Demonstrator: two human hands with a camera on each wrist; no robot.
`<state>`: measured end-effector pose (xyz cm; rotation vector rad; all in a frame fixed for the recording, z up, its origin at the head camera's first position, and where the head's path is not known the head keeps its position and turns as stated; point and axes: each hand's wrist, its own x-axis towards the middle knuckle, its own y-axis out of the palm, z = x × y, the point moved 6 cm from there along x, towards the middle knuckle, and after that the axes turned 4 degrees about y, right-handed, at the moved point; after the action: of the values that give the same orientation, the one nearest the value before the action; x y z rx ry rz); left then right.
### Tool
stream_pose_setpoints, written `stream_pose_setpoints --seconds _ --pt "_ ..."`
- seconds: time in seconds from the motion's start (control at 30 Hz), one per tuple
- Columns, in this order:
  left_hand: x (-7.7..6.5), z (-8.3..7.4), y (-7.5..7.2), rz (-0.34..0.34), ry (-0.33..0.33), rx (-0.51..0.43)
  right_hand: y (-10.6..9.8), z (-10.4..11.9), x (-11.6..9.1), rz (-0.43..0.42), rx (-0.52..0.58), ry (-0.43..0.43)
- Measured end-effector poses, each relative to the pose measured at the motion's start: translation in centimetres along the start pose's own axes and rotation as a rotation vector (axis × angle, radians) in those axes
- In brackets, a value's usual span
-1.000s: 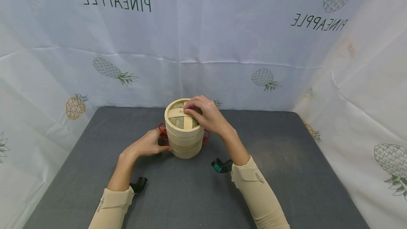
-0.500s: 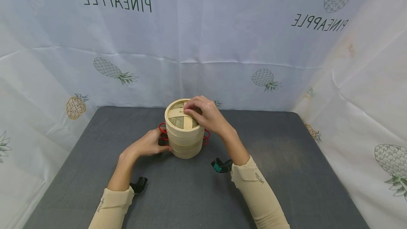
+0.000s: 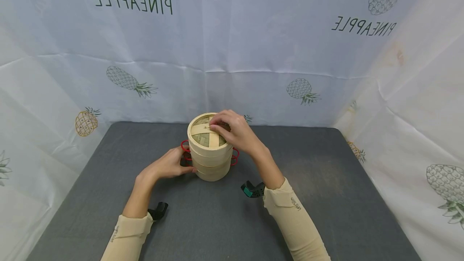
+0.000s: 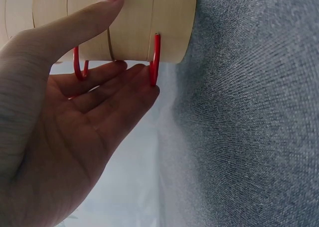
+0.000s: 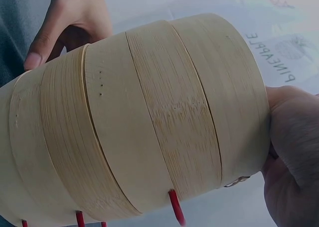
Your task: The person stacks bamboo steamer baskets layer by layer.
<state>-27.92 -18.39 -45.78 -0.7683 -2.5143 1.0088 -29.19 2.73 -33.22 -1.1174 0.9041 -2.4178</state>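
A round bamboo steamer with stacked tiers and red side handles stands upright near the back of the table. Its woven lid, crossed by two pale strips, sits on top. My left hand holds the lower left side. In the left wrist view, the thumb lies along the wall and the fingers reach behind, close to a red handle. My right hand pinches the middle of the lid from above; its fingertips hide what lies between them. The inside of the steamer is covered.
The dark grey table extends around the steamer. A white curtain printed with pineapples hangs just behind it and along both sides. Black camera mounts sit below each wrist, above the tabletop.
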Motion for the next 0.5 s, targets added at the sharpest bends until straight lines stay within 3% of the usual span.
stream_pose_setpoints --seconds 0.5 --pt "0.2 0.1 0.1 -0.004 -0.014 0.014 -1.9 0.2 -1.1 -0.078 -0.048 -0.025"
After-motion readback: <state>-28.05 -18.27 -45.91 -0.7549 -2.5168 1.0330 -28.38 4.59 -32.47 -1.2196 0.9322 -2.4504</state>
